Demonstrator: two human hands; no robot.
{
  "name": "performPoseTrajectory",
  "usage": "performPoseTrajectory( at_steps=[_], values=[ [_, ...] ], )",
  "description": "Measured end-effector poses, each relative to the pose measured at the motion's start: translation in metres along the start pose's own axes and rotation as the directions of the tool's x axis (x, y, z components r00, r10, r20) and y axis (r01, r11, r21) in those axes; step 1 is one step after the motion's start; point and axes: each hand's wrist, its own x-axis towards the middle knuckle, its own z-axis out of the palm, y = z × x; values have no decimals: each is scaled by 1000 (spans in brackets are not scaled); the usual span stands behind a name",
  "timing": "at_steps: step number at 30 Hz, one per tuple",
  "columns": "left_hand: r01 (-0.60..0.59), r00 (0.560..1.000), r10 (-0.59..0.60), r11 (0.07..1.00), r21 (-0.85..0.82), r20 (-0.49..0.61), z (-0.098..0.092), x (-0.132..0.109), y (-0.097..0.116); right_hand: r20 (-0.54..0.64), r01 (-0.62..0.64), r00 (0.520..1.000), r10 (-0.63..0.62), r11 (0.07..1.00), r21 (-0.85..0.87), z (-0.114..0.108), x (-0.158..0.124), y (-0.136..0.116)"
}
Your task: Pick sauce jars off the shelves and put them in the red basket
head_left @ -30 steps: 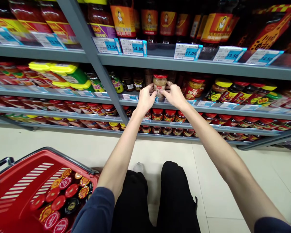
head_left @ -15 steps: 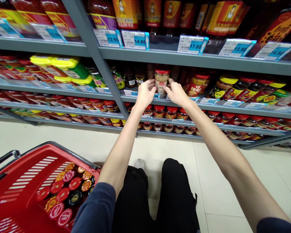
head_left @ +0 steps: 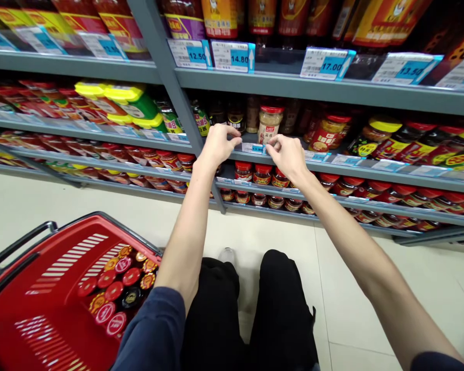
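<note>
A glass jar of pale sauce (head_left: 270, 123) with a red lid and a cream-and-red label stands upright near the front edge of the middle shelf. My left hand (head_left: 221, 144) is to its left, apart from it, fingers curved and thumb separated, with nothing in it. Lower right of the jar is my right hand (head_left: 288, 156), loosely curled, thumb and forefinger slightly apart; its fingertips are close to the price tag (head_left: 253, 148) on the shelf edge. Whether they touch the tag or the jar's base I cannot tell.
A red shopping basket (head_left: 58, 304) with several lidded jars (head_left: 114, 291) is at my lower left. A grey shelf post (head_left: 180, 103) rises left of my hands. The upper shelf edge (head_left: 278, 85) overhangs the jar. Red-lidded jars (head_left: 263, 174) line the shelf below.
Both hands have let go of the pale sauce jar and drawn apart, the left to the left, the right slightly down. The jar stays on the shelf. The view has shifted a little.
</note>
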Motion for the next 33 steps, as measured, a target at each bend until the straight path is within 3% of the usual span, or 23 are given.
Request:
performPoseTrajectory(
  at_steps=[10,20,28,31,33],
  values=[
    [-72,997,71,996,-56,-15,27,9,-18,-3,38,999,-38,998,-56,7,2,-1],
    [-115,992,117,993,-29,49,22,9,-14,-32,91,995,-92,996,-25,12,-5,1],
    [-101,994,101,995,-26,38,31,11,-15,-24,27,999,-30,994,-102,8,2,-9],
    [-138,990,138,990,-17,30,20,-4,-7,-37,-2,999,-2,995,-98,2,1,-15],
    [-161,986,162,987,-10,50,-2,-34,-4,-71,17,997,-19,1000,-24,-2,-17,-19]
  ],
)
